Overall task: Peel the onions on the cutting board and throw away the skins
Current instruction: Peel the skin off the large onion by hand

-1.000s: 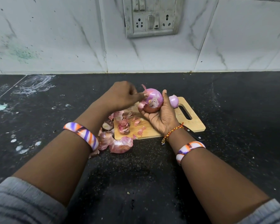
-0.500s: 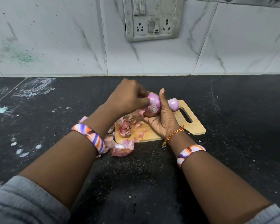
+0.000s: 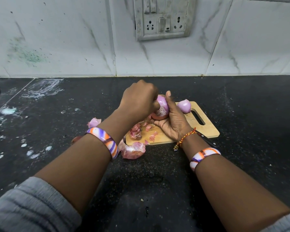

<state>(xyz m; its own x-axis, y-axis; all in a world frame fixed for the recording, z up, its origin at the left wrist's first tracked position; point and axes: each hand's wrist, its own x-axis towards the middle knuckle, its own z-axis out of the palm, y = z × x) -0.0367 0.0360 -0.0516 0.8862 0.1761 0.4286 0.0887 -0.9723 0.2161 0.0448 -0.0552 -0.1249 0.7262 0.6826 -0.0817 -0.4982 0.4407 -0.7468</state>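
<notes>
We have the onion cradled in our right hand above the cutting board, cut end toward us. Our left hand, curled, closes on its left side, likely pinching skin. It looks glossy purple, mostly bare.

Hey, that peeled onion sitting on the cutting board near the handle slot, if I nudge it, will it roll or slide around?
The peeled onion looks rounded with a pointed tip, so it would probably rock or roll in a short curve rather than straight. Its bare skin looks smooth and glossy, so likely a bit slippery to pinch. It sits near the cutting board's far edge, so a hard nudge might send it onto the counter.
</notes>
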